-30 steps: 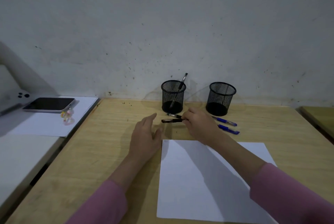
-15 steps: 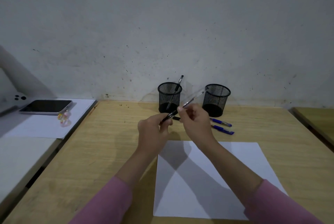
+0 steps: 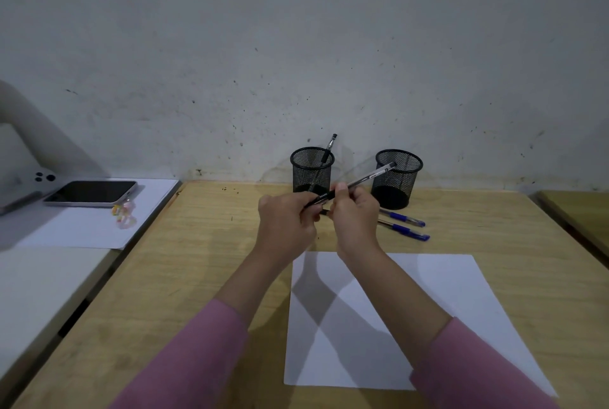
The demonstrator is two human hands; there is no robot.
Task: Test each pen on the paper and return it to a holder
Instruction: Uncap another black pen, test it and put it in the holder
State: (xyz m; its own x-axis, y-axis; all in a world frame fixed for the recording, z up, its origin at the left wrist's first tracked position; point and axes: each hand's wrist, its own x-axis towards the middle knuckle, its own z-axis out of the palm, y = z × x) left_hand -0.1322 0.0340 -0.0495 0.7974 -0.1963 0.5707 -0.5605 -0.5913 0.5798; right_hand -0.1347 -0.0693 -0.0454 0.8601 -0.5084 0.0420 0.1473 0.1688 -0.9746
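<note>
While both hands (image 3: 324, 219) grip it, the black pen (image 3: 350, 185) slants, its barrel partly clear.

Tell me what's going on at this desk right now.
A person in pink sleeves holds a black pen with both hands above the wooden desk: the left hand grips its lower end, the right hand the middle. The white paper in front shows no marks. One pen stands in the left mesh holder; the right holder looks empty. Two blue pens lie on the desk beside it.
</note>
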